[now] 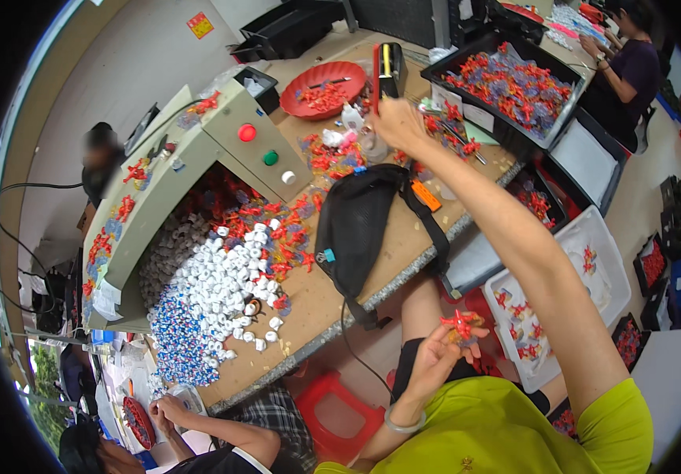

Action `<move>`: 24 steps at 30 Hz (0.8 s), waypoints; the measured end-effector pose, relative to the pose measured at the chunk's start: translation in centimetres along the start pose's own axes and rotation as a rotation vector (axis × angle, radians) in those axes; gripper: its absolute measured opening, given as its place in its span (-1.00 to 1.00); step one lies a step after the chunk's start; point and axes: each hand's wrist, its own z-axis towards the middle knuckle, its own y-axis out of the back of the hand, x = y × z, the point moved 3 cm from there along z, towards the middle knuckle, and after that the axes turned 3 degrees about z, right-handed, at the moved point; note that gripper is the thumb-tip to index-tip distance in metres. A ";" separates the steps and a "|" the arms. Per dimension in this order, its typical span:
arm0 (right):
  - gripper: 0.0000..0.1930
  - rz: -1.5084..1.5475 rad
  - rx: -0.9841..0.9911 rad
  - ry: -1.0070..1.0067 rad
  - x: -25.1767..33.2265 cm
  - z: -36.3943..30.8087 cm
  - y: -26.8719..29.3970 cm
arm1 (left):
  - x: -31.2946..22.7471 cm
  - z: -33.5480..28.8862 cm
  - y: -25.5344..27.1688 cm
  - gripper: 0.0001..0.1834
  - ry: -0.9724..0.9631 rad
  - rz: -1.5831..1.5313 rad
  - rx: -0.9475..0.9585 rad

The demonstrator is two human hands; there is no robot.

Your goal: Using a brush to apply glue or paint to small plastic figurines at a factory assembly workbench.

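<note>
My left hand (433, 359) is in front of my yellow-green shirt, its fingers closed around a small red plastic figure (460, 324) with yellowish and clear parts. My right arm stretches far across the workbench. My right hand (399, 125) is closed at the near end of a black box (391, 67) with a yellow stripe and a red edge; what its fingers grip is hidden. Just below that hand is a clear round piece (373, 146). More red figures (332, 158) lie scattered beside it. A black mesh bag (360, 221) lies nearer me on the bench.
White and blue-red small parts (222, 276) heap under a beige machine (218, 134) with buttons. A red dish (316, 88) and a black crate (451, 99) of figures stand behind. A white tray (506, 347) is at my right. Co-workers sit lower left and upper right.
</note>
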 end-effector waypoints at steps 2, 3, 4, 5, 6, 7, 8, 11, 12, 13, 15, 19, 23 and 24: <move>-0.68 0.183 -0.128 0.126 1.1 -1.7 4.4 | 0.1 0.7 0.1 -0.28 -0.037 -0.024 0.023; -0.72 0.341 -0.137 0.173 1.5 -3.6 6.8 | 0.2 0.8 0.1 -0.36 -0.055 -0.052 0.050; -0.75 0.495 -0.154 0.214 2.0 -5.8 9.5 | 0.2 0.9 0.0 -0.44 -0.070 -0.081 0.080; -0.80 0.588 -0.108 0.220 2.8 -8.8 12.3 | 0.2 0.9 -0.2 -0.45 -0.052 -0.124 0.068; -0.84 0.678 -0.074 0.227 3.0 -12.3 15.1 | 0.3 0.9 -0.5 -0.45 -0.031 -0.163 0.066; -0.84 0.772 -0.075 0.170 2.4 -15.6 17.5 | 0.8 1.1 -0.9 -0.44 -0.028 -0.195 0.101; -0.85 0.870 -0.092 0.080 -0.3 -18.3 19.3 | 1.8 2.4 -1.2 -0.45 0.054 -0.229 0.109; -0.83 0.783 -0.075 0.028 -3.6 -26.9 24.0 | 2.8 2.9 -3.6 -0.45 0.146 -0.229 0.167; -0.83 0.763 -0.062 -0.027 -4.7 -29.6 25.2 | 3.5 3.1 -4.3 -0.46 0.178 -0.239 0.214; -0.83 0.748 -0.048 -0.084 -5.6 -31.7 26.3 | 4.1 3.3 -5.1 -0.46 0.212 -0.249 0.257; -0.83 0.751 -0.062 -0.115 -7.1 -34.9 28.6 | 4.9 3.5 -7.2 -0.36 0.314 -0.164 0.268; -0.83 0.488 -0.111 -0.098 -9.4 -39.0 30.9 | 7.2 3.7 -9.6 -0.34 0.452 -0.100 0.374; -0.84 0.548 -0.245 -0.228 -9.5 -43.1 32.3 | 8.8 3.6 -11.3 -0.41 0.514 -0.089 0.433; -0.84 0.764 -0.355 -0.240 -9.6 -44.0 32.5 | 9.0 3.6 -11.6 -0.41 0.510 -0.046 0.433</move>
